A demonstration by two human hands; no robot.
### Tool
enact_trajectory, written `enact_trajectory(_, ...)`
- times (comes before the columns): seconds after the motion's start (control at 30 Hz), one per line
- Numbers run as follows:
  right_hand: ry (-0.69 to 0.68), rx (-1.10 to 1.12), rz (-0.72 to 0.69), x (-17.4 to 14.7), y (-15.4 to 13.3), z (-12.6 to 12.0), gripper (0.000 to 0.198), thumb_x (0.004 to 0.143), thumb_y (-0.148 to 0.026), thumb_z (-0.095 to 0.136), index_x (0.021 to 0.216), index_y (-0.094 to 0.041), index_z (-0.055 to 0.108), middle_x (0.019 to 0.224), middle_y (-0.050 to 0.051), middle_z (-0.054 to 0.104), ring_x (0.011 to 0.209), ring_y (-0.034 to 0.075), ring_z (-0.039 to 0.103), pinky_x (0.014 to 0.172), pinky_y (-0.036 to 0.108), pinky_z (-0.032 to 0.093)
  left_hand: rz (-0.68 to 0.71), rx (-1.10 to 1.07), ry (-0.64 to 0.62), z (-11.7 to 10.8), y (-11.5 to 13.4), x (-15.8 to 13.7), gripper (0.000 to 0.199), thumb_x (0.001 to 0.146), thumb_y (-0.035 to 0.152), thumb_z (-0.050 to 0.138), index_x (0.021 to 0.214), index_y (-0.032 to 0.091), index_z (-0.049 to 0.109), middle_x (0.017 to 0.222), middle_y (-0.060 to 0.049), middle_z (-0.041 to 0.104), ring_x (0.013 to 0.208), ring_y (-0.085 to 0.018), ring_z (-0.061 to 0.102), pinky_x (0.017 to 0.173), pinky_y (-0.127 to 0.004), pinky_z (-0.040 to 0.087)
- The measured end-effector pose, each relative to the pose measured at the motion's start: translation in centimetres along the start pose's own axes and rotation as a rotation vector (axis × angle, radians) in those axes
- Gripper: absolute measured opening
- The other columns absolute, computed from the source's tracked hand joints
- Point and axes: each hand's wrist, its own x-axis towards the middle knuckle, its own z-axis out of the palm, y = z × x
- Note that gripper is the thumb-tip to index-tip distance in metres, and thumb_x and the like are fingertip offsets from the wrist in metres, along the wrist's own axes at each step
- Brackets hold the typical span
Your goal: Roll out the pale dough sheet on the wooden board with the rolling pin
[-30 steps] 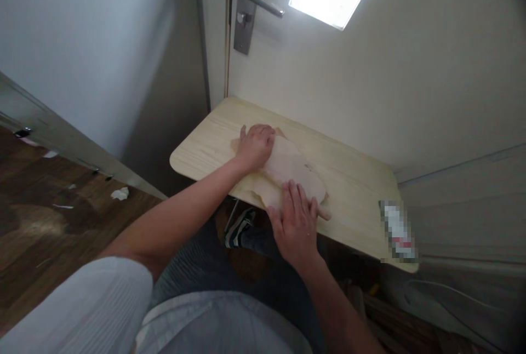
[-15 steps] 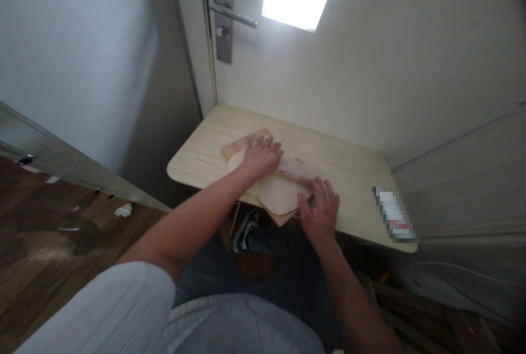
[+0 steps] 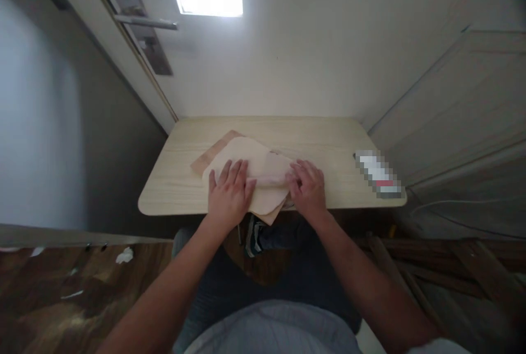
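While the left hand [image 3: 229, 196] lies spread, ungripping, on the thin, cream, round-cornered sheet [image 3: 235, 150], the right hand [image 3: 309, 188], grip unclear, should press evenly.

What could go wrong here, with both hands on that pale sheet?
The brown piece under the pale sheet juts past the table in front, so a nudge might shift both. With the left hand and right hand on the sheet, uneven pressure could crease it. The pixelated object near the right front corner might get knocked off.
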Motion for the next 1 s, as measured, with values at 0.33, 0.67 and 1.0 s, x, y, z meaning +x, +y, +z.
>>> enact_trajectory(0.33, -0.085, -0.168, 0.147, 2.6, -0.4, 0.6, 0.05, 0.103, -0.047, 0.038, 0.135, -0.019, 0.063, 0.149, 0.012, 0.055, 0.14, 0.032, 0.041, 0.118, 0.058, 0.021, 0.026, 0.065, -0.121, 0.4, -0.9, 5.5, 0.057, 0.105, 0.049, 0.017, 0.15, 0.029, 0.046, 0.162, -0.004, 0.04, 0.15, -0.03, 0.031, 0.12, -0.062, 0.022)
enact_trajectory(0.67, -0.222, -0.214, 0.197, 8.3, -0.4, 1.0, 0.04, 0.101, -0.032, 0.038, 0.124, -0.025, 0.07, 0.139, 0.008, 0.063, 0.128, 0.029, 0.05, 0.111, 0.056, 0.029, -0.009, 0.076, -0.228, 1.5, -2.0, 11.9, 0.06, 0.104, 0.051, 0.017, 0.156, 0.03, 0.038, 0.165, -0.008, 0.033, 0.15, -0.033, 0.03, 0.117, -0.063, 0.028)
enact_trajectory(1.0, -0.118, -0.152, 0.064, -3.0, -1.6, -2.6, 0.057, 0.105, -0.042, 0.032, 0.154, -0.014, 0.039, 0.157, 0.014, 0.044, 0.147, 0.03, 0.034, 0.121, 0.058, 0.019, 0.104, 0.045, -0.057, -0.6, 0.2, 0.1, 0.06, 0.105, 0.048, 0.024, 0.157, 0.02, 0.035, 0.16, -0.011, 0.041, 0.152, -0.029, 0.03, 0.121, -0.061, 0.023)
